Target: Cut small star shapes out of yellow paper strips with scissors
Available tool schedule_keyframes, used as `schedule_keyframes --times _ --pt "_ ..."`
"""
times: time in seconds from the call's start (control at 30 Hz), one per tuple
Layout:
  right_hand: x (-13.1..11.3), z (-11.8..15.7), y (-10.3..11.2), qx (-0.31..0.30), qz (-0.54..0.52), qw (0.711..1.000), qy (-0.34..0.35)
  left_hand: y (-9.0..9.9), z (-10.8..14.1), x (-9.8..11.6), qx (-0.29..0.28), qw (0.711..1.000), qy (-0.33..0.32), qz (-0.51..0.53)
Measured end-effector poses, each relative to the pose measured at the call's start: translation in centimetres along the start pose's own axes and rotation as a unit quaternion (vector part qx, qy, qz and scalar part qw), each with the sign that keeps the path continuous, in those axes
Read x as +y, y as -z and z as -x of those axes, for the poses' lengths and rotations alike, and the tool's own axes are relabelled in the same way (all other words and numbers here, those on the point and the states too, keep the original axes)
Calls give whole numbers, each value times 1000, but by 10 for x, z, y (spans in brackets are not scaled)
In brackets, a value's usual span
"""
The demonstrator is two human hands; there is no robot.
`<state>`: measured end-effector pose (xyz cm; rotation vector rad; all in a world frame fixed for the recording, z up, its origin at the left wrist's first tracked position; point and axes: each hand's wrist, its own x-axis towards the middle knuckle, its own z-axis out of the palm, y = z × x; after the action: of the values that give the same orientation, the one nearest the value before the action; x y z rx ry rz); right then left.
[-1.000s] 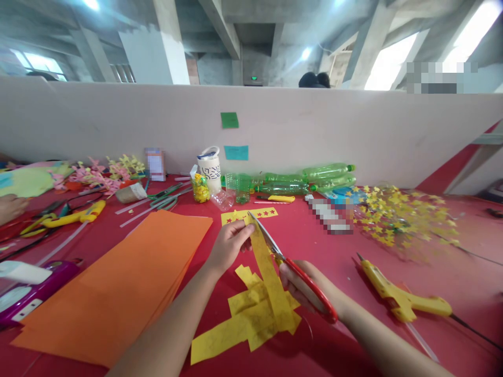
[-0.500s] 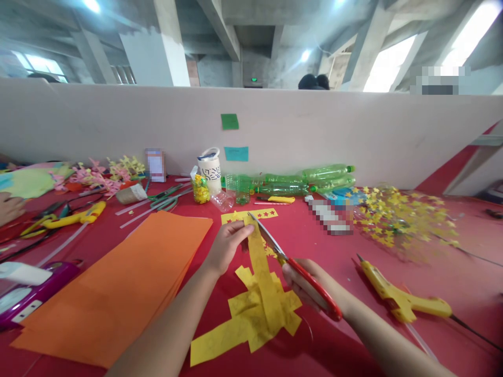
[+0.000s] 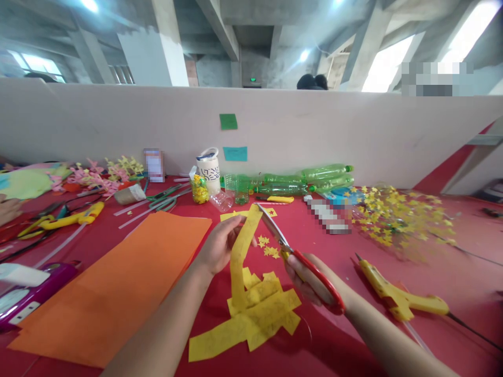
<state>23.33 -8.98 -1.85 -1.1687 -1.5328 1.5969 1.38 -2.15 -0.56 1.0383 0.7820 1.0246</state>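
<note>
Over the desk (image 3: 330, 248), the strip (image 3: 238, 269) pinched by the left hand (image 3: 216, 246) has swung left, seemingly re-angled for the scissors (image 3: 282, 241) the right hand (image 3: 308, 289) grips.

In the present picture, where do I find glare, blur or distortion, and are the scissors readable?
Head view: glare around the ceiling light, and the window at right washes out white; head view: edges look stretched, and the yellow star bunch is soft; head view: scissors are readable.

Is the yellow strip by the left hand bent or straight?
Bent: the yellow strip rises from the pile, then slants right across the left hand.
</note>
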Motion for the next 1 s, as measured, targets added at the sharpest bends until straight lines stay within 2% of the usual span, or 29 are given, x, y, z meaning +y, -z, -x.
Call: schedule_keyframes --times 0.2,0.27,0.43,0.53,0.63,0.77,0.87,1.0 --pt "7 -5 -2 -10 -42 999 11 -11 8 -2 -132 988 44 -67" --pt "5 -5 -4 -6 -34 999 7 -14 10 -6 -144 986 34 -73" --pt "-3 -2 -12 24 0 1000 -3 -19 4 -20 -104 992 -36 -66" --pt "-2 -3 -17 60 -17 997 -38 -21 0 -25 -67 997 -45 -7" --pt "2 -4 -21 67 -23 996 -63 -23 1 -24 -24 996 -42 75" --pt "7 -5 -22 86 9 994 -66 -23 4 -19 -31 981 -40 190" --pt "10 -6 -22 89 30 994 -56 -22 3 -17 -27 974 -30 225" --pt "16 -9 -23 86 44 995 -34 -22 0 -18 61 975 -39 208"
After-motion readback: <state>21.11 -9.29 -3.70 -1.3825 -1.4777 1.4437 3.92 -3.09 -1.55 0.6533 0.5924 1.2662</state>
